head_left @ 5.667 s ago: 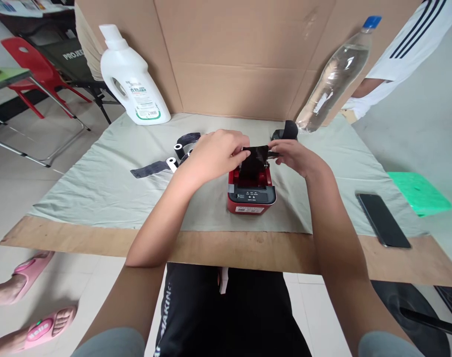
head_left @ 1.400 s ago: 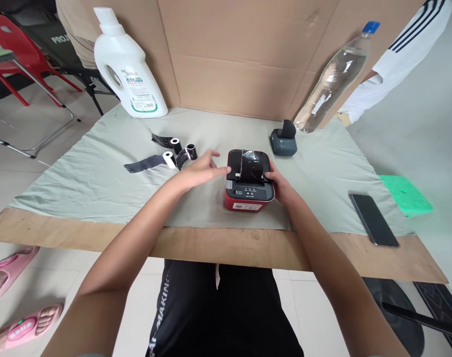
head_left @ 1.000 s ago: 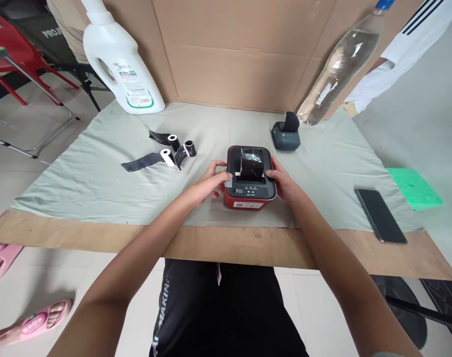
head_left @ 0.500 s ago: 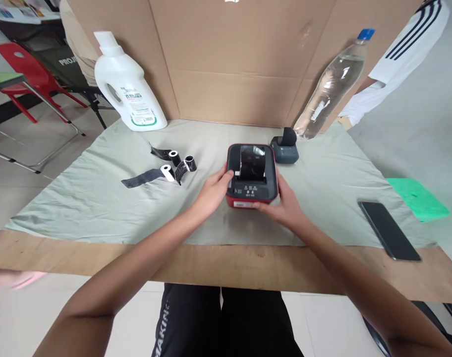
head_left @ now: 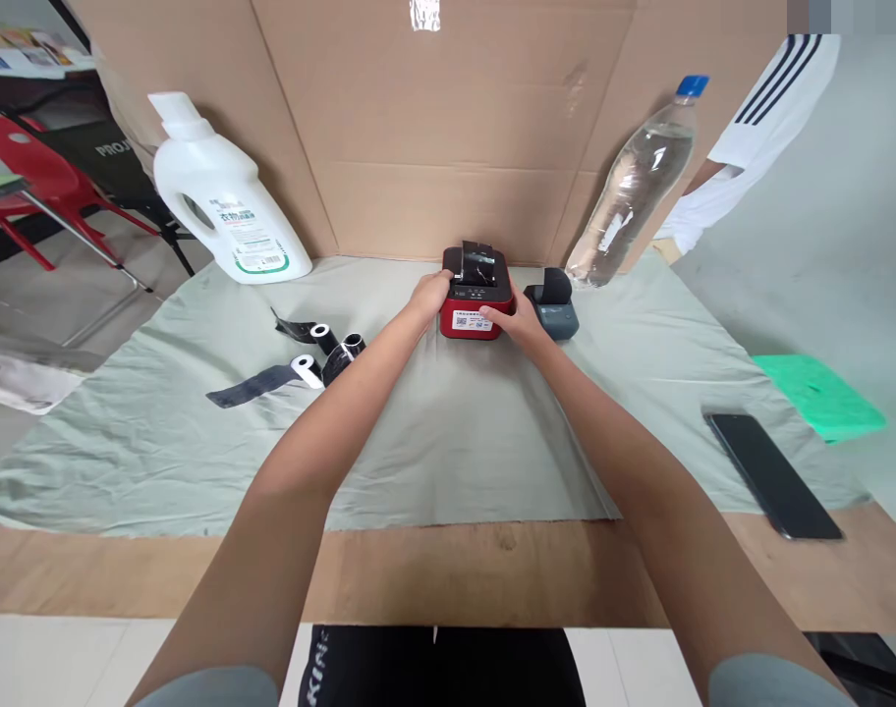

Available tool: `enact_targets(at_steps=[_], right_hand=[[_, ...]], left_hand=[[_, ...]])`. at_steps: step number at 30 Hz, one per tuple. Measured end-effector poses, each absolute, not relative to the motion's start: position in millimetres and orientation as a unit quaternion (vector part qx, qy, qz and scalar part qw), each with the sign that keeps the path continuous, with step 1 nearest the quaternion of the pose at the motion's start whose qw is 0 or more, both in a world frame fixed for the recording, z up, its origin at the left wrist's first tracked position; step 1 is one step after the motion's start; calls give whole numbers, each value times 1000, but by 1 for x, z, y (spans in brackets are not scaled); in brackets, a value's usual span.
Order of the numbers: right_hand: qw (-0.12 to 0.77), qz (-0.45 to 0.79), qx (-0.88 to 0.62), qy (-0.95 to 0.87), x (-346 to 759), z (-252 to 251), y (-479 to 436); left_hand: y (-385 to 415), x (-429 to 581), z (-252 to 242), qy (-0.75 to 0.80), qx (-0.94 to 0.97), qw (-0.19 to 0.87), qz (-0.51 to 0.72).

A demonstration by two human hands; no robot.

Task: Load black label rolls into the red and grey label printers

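Head view: our left hand (head_left: 429, 293) and right hand (head_left: 518, 316) clasp the red-and-black device (head_left: 478, 298) between them, just beside the grey device (head_left: 556, 320).

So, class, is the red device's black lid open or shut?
Shut: the black lid lies flat across the red device, a black strip emerging from its top.

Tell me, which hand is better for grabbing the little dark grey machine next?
Probably the right hand: it is beside the dark grey machine. The left hand is across the red machine, which both hands hold.
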State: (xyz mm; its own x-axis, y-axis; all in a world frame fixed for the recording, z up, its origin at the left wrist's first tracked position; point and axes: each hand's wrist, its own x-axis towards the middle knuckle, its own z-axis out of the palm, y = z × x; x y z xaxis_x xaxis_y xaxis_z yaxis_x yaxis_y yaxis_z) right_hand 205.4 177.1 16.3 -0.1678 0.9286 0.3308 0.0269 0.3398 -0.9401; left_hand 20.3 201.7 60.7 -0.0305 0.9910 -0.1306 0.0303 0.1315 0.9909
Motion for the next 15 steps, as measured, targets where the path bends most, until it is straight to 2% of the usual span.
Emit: enact_targets(at_steps=[6, 9, 12, 15], right_hand=[[514, 444, -392, -620, 201, 13, 187], [506, 442, -392, -628, 205, 16, 183], [526, 323, -458, -640, 224, 21, 168], [499, 117, -614, -601, 252, 24, 153]], left_hand=[[217, 22, 44, 561, 452, 505, 476], [200, 23, 34, 568, 450, 484, 491], [153, 21, 17, 582, 527, 398, 475], [95, 17, -3, 570, 699, 278, 330]])
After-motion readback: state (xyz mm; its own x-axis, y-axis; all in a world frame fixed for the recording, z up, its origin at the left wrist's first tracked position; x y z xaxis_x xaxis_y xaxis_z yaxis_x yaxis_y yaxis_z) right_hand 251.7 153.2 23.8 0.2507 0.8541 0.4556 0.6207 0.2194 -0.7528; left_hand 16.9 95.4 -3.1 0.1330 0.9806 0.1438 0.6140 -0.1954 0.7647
